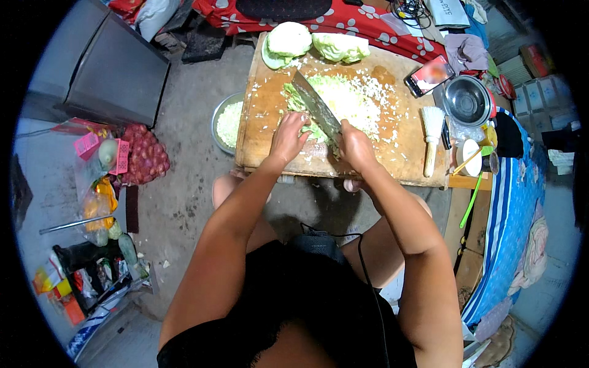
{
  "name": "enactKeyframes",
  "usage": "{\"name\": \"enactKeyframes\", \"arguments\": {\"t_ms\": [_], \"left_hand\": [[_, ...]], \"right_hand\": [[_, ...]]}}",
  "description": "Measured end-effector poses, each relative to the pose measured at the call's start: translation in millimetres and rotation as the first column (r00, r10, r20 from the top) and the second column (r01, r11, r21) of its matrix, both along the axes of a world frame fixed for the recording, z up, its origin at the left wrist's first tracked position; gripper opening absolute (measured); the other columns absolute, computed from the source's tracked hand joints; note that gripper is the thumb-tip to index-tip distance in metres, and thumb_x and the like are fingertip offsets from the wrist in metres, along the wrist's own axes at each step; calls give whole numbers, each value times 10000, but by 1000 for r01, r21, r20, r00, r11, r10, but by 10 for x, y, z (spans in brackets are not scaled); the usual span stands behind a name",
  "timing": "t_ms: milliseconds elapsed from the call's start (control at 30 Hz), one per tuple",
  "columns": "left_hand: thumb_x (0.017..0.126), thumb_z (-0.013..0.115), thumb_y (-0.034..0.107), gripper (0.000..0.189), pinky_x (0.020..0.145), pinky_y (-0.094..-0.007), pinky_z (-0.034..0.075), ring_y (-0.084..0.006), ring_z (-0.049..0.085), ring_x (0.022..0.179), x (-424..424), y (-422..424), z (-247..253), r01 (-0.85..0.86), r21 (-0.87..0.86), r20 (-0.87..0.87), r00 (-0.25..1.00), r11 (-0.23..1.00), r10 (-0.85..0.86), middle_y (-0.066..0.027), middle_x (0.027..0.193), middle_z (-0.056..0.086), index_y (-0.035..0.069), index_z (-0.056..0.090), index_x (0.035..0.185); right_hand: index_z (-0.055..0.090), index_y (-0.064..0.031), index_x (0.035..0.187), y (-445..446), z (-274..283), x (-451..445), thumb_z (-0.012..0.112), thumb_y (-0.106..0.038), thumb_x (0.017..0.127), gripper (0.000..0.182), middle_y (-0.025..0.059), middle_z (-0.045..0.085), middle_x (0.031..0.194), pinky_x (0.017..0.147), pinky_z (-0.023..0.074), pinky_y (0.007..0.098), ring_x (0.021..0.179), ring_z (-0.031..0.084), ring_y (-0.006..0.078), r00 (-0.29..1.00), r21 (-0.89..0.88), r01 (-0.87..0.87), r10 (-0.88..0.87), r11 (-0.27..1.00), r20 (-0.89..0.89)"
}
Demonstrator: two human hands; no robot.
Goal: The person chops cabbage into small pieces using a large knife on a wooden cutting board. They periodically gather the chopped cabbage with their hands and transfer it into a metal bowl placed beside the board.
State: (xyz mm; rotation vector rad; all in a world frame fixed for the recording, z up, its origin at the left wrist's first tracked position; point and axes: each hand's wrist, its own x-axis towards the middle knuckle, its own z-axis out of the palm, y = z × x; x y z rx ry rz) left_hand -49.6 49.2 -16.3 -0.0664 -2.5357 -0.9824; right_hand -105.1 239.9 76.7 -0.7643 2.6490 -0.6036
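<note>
A broad metal cleaver (315,103) slants over a wooden cutting board (262,99), its handle in my right hand (356,145). Much of the blade lies across a heap of chopped cabbage (345,101), which is pale in the middle and greener at the left. My left hand (289,137) rests at the heap's near left edge, left of the blade. Its fingertips touch green shreds; whether they grip any is hard to see. At the board's far side sit a larger cabbage piece (289,40) and a cut cabbage piece (341,47).
Left of the board, a metal basin (215,126) holds shredded cabbage, partly hidden by the board. A phone (430,76) and a white-bristled brush (432,124) lie along the right side. Beyond them stand a metal bowl (467,100) and a white cup (469,156).
</note>
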Motion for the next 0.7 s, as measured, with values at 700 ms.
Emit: {"name": "enactKeyframes", "arguments": {"t_ms": [700], "left_hand": [[746,736,94,285,839,-418,467,-332,535,1023,106,-32,125,28,-63,-3,1000,998,-29,-122,1027,567,39,588,984]], "right_hand": [[499,10,928,52,26,75,591,22,739,211,251,630,817,653,499,493,748,625,439,997,-36,-30,28,999,-71]]}}
